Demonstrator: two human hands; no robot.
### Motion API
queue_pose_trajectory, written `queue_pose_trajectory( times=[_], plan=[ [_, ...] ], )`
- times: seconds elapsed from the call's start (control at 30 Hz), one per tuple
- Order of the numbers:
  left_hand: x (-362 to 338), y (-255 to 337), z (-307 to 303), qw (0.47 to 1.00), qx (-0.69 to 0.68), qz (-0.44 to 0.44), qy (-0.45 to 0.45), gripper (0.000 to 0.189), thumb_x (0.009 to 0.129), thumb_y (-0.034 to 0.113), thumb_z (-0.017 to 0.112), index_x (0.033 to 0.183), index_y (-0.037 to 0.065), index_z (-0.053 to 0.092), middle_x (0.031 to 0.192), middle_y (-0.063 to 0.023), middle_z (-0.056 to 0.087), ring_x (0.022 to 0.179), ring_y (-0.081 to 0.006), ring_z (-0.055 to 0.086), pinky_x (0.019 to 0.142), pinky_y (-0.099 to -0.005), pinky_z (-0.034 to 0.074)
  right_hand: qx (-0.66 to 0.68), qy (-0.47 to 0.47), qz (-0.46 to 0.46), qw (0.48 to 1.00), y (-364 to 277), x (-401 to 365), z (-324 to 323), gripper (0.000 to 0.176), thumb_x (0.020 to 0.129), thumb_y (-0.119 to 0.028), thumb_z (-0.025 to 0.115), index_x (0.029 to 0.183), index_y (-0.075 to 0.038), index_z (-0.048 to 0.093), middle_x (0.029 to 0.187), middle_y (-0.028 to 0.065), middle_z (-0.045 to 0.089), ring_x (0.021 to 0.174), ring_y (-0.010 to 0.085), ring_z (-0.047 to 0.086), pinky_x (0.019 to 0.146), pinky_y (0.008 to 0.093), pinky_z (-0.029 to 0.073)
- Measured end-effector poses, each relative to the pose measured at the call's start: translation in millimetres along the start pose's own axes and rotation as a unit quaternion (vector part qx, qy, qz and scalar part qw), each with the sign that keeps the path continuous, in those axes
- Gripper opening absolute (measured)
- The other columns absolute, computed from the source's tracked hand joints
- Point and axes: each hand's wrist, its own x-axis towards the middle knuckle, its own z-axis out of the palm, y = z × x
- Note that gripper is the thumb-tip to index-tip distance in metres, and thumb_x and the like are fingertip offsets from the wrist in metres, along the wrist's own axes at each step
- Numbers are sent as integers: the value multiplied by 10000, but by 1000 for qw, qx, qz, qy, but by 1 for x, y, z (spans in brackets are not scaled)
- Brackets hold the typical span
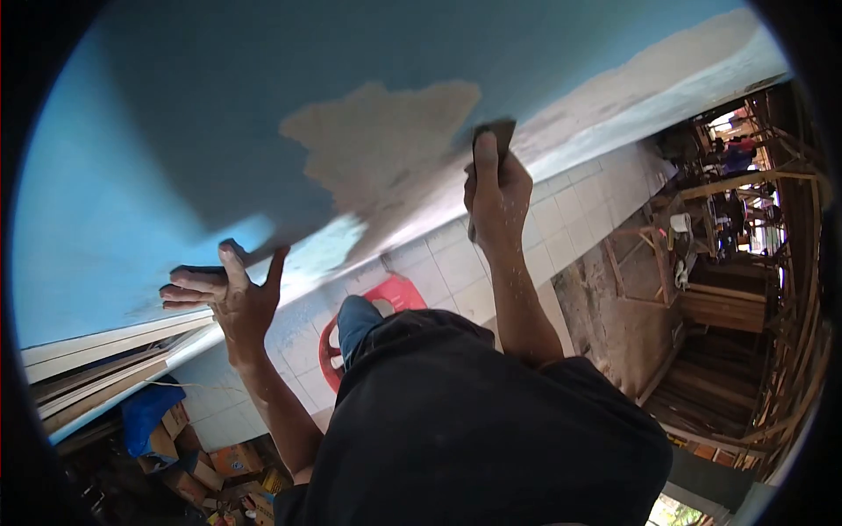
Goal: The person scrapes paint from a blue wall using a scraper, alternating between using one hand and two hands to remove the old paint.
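The blue wall (219,105) fills the upper part of the view, with a ragged pale patch (377,131) where no blue coat shows. My right hand (500,202) is closed around a dark flat scraper (506,133), thumb laid along it, at the wall beside the patch's right end. The lower tip of the tool sticks out under my fingers. To the left, my left hand (241,298) rests on the wall near its edge, fingers spread and nothing held. Pale specks dot both hands and forearms.
Below me a red plastic chair (399,294) stands on the white tiled floor (553,223), one jeans leg over it. Cardboard boxes (232,460) and a blue plastic bag (149,416) lie lower left. Wooden frames (640,263) and stacked timber (724,307) stand at right.
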Motion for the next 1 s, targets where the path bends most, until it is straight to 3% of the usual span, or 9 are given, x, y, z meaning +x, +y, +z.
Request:
queue_pose_trajectory(
  times=[0.13, 0.2, 0.53, 0.7, 0.8, 0.93, 1.0],
  plan=[
    [-14, -8, 10, 999, -39, -6, -29, 1164, 670, 506, 760, 1452, 269, -70, 1325, -392, -316, 1179, -586, -335, 816, -779, -130, -20, 2, -11, 1000, 26, -2, 1, 424, 896, -412, 562, 655, -72, 483, 488, -52, 403, 390, 24, 363, 355, 187, 273],
    [-5, -8, 6, 1000, -21, 4, -11, 1162, 674, 523, 749, 1452, 262, -73, 1320, -393, -322, 1173, -584, -345, 811, -780, -134, -10, 3, 48, 999, 32, -8, 3, 456, 887, -412, 576, 675, -9, 543, 531, -21, 469, 481, 36, 415, 436, 213, 316],
    [-6, -3, 1, 998, -33, -16, -41, 1171, 692, 480, 754, 1438, 273, -124, 1294, -444, -291, 1161, -621, -314, 822, -787, -101, 27, 2, 43, 999, 33, -7, 5, 444, 890, -409, 572, 687, -17, 535, 533, -25, 463, 480, 36, 424, 416, 205, 308],
    [-7, -3, 2, 1000, 5, -8, -28, 1125, 694, 554, 713, 1444, 299, -86, 1309, -399, -330, 1154, -621, -325, 802, -795, -114, 7, -25, 27, 999, 26, -3, 2, 443, 896, -400, 563, 675, -18, 526, 551, -12, 479, 480, 42, 432, 428, 208, 336],
    [-3, -7, 4, 1000, 4, -14, -14, 1123, 688, 562, 713, 1445, 305, -76, 1321, -384, -330, 1160, -617, -323, 805, -795, -115, -2, 3, 13, 1000, 45, -7, 8, 403, 913, -373, 548, 644, -91, 444, 492, -52, 401, 372, 21, 336, 332, 194, 233],
    [-20, -11, 13, 999, -33, -19, -37, 1126, 680, 556, 724, 1445, 318, -67, 1338, -368, -323, 1168, -615, -317, 822, -787, -119, 14, -14, 0, 1000, 10, -3, 10, 395, 906, -367, 561, 652, -80, 465, 493, -55, 406, 375, 14, 338, 338, 181, 248],
    [-10, -10, 9, 1000, -12, -1, -10, 1127, 678, 553, 727, 1445, 320, -64, 1340, -366, -322, 1167, -616, -316, 825, -785, -119, -3, -22, 22, 1000, 31, -7, 2, 417, 898, -383, 566, 682, -29, 523, 528, -28, 458, 451, 33, 400, 406, 200, 304]
  ],
)
